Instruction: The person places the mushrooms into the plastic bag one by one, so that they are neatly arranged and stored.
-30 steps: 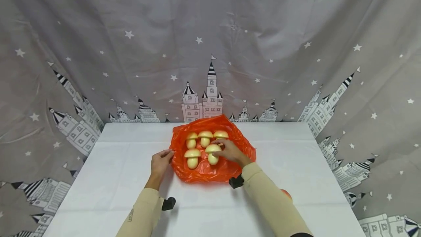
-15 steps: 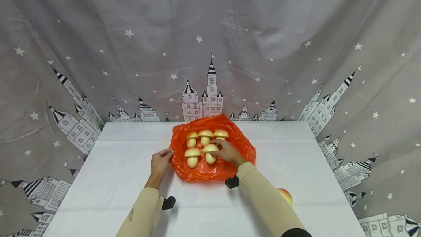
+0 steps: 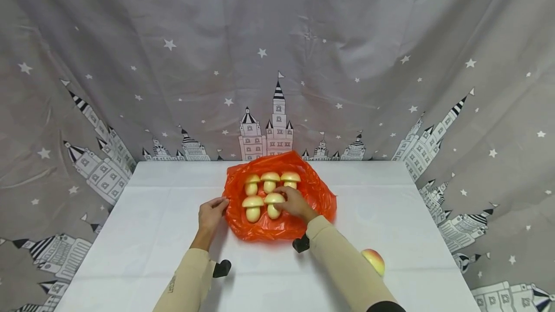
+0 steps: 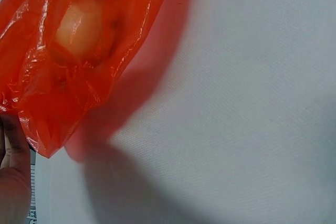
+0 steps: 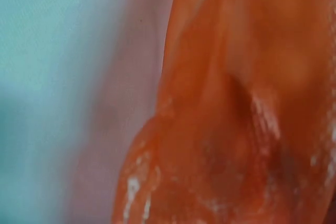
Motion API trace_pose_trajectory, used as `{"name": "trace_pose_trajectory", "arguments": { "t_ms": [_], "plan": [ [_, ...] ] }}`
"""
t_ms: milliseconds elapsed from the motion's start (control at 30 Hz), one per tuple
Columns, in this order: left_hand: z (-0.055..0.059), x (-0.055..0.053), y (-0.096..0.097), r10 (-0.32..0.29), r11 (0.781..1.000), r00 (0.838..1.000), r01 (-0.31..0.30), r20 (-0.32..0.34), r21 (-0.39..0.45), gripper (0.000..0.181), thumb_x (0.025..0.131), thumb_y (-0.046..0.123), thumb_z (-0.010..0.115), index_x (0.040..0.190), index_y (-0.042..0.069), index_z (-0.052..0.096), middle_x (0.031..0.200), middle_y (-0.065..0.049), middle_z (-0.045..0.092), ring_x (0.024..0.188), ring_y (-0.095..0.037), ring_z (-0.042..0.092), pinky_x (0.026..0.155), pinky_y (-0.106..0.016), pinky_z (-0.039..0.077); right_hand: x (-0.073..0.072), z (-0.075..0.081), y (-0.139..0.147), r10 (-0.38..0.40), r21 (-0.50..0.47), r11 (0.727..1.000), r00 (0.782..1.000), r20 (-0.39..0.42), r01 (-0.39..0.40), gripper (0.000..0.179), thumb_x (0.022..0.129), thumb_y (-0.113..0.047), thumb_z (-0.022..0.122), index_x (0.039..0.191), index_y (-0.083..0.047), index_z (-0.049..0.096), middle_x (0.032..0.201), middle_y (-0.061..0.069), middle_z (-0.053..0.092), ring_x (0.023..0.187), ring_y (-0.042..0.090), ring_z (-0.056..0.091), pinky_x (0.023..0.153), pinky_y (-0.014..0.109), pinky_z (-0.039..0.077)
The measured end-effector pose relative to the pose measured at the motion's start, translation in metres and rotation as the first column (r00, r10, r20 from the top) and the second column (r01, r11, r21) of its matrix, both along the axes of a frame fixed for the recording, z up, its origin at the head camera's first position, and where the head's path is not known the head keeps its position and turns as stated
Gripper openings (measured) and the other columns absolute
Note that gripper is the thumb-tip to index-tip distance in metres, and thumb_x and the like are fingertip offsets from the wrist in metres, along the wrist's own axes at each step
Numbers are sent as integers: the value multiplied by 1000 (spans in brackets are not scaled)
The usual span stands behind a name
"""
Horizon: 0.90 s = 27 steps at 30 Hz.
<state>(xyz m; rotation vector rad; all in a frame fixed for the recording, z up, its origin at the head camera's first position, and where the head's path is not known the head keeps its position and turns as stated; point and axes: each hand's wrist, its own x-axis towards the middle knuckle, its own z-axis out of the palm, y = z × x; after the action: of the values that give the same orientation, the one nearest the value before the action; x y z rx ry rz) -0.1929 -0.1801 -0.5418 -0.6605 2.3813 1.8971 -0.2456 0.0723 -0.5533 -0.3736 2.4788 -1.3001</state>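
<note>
A red plastic bag (image 3: pixel 322 201) lies spread on the table with its edges raised, and several pale yellow toy mushrooms stand in two rows on it. At the bag's left edge my left hand (image 3: pixel 210 215) pinches the film between thumb and fingers. My right hand (image 3: pixel 297 202) reaches in from the right and holds the front-row right mushroom (image 3: pixel 273 199), beside the front-left mushroom (image 3: pixel 253 202). The left wrist view shows the red film (image 4: pixel 63 85) with part of my left hand at the lower left. Blurred red film (image 5: pixel 210 150) fills most of the right wrist view; my right hand is hidden there.
A red-and-yellow round fruit (image 3: pixel 374 262) lies on the white tabletop (image 3: pixel 407 235), beside my right forearm. Behind the table hangs a grey curtain (image 3: pixel 199 47) printed with castles and stars.
My right hand has moved slightly left with the mushroom, bringing it close to the front-left one. More of the fruit shows as the forearm shifts. My left hand stays at the bag's edge.
</note>
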Motion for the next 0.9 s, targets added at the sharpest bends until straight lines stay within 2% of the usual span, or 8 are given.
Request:
{"name": "trace_pose_trajectory", "arguments": {
  "t_ms": [233,400,533,633,767,900],
  "plan": [
    [0,-1,0,1,1000,1000,-1,7,10,33,98,16,57,123,-6,61,120,-23,60,103,-25,59,95,-37,50,3,5,-3,-9,-21,1000,1000,11,10,48,85,-12,73,130,-7,56,127,11,56,113,27,52,101,45,44],
    [0,-1,0,-5,1000,1000,5,3,-1,33,98,16,57,122,-6,61,118,-23,61,96,-19,60,90,-31,52,4,7,0,-8,-29,1000,1000,6,8,50,84,-15,75,130,-8,56,129,11,55,116,28,51,102,46,42],
    [2,-2,1,-10,1000,1000,10,0,-10,32,98,16,57,121,-6,62,118,-23,61,96,-20,60,92,-35,52,8,13,8,-28,-69,997,999,36,31,49,84,-16,75,129,-10,57,132,12,53,120,31,49,103,48,42],
    [2,-2,1,-12,1000,1000,12,-2,-19,32,98,16,57,121,-6,62,118,-23,61,97,-21,60,93,-36,51,12,20,15,-27,-99,995,999,28,30,49,84,-17,76,128,-9,57,133,15,53,122,35,49,101,49,43],
    [0,-3,0,-8,1000,1000,7,-13,-24,31,98,15,57,120,-6,62,115,-22,63,88,-12,60,81,-24,53,17,29,24,-12,-139,990,1000,10,13,48,85,-16,75,128,-6,57,131,20,54,121,38,49,98,50,45],
    [0,-2,0,-1,1000,1000,1,-20,-3,30,97,14,58,120,-6,62,108,-19,65,79,-5,58,69,-15,51,22,34,34,-3,-185,983,1000,1,3,46,86,-11,73,128,-1,57,130,22,55,120,40,50,98,51,45]
  ]
}}
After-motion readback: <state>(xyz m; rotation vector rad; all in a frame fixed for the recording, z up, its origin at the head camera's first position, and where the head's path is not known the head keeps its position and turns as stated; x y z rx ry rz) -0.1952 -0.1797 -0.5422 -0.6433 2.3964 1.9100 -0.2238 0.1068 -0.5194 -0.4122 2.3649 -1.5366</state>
